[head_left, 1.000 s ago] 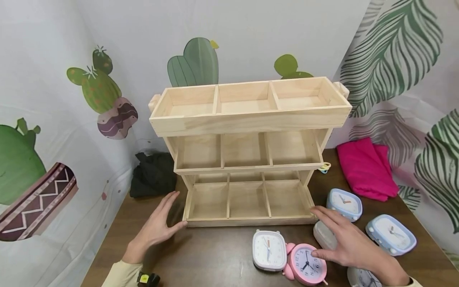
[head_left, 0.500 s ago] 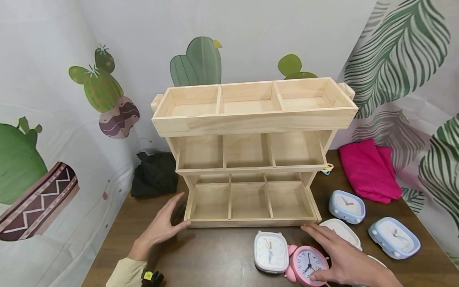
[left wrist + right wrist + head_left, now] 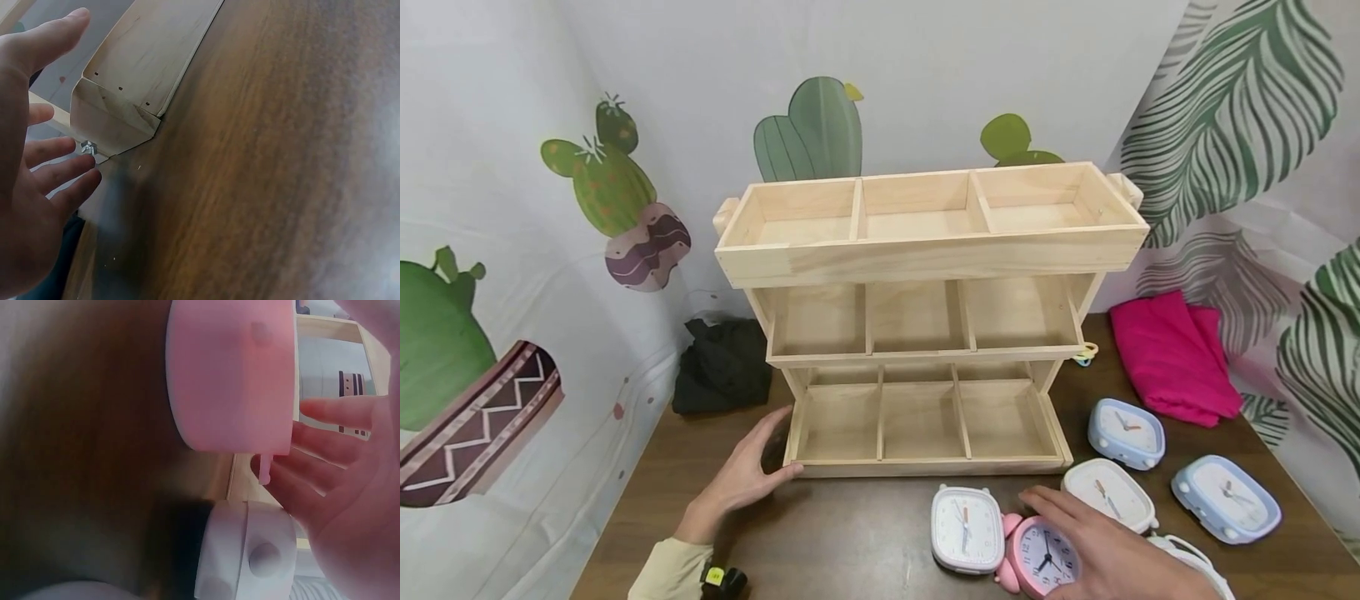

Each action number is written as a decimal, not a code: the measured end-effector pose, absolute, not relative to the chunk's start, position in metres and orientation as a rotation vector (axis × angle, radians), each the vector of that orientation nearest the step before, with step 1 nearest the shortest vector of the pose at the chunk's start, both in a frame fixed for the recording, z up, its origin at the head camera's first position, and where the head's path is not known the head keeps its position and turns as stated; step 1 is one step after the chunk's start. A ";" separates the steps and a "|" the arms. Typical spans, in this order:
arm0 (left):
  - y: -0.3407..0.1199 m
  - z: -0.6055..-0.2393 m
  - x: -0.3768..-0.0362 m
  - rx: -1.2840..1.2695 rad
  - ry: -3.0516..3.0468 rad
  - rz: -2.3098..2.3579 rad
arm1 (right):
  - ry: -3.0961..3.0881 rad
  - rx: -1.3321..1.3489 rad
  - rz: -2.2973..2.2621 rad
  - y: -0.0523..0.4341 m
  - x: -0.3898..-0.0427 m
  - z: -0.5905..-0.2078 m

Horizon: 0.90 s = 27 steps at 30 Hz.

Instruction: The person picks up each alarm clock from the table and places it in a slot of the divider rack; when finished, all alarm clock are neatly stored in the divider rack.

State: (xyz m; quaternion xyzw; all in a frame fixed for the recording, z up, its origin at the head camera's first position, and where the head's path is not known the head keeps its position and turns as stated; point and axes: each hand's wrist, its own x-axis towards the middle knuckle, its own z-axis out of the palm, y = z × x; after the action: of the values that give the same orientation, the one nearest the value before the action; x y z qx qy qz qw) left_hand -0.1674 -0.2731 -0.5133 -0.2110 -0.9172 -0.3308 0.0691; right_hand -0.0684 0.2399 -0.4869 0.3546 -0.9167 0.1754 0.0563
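Pink clock [image 3: 1043, 562], pale wooden shelf [image 3: 925, 258]

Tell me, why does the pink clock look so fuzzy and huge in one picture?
In the right wrist view the pink clock sits very close to the lens, so it blurs and fills much of the frame, as does the right hand. In the head view the same clock is sharp, though the rack bulges from wide-lens distortion.
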 end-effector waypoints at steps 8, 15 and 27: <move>-0.272 -0.519 -0.168 -0.687 -2.731 -0.993 | -2.792 1.123 0.536 0.235 -0.068 -0.489; -0.271 -0.523 -0.167 -0.655 -2.748 -1.019 | -3.031 1.097 0.601 0.235 -0.070 -0.486; -0.267 -0.524 -0.167 -0.637 -2.741 -0.905 | -2.816 1.158 0.598 0.233 -0.071 -0.494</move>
State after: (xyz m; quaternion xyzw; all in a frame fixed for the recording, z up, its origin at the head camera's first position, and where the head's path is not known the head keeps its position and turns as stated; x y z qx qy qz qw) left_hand -0.1668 -0.2675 -0.5236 -0.2144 -0.9233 -0.3049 0.0925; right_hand -0.0709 0.2334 -0.4945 0.3732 -0.9073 0.1926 0.0194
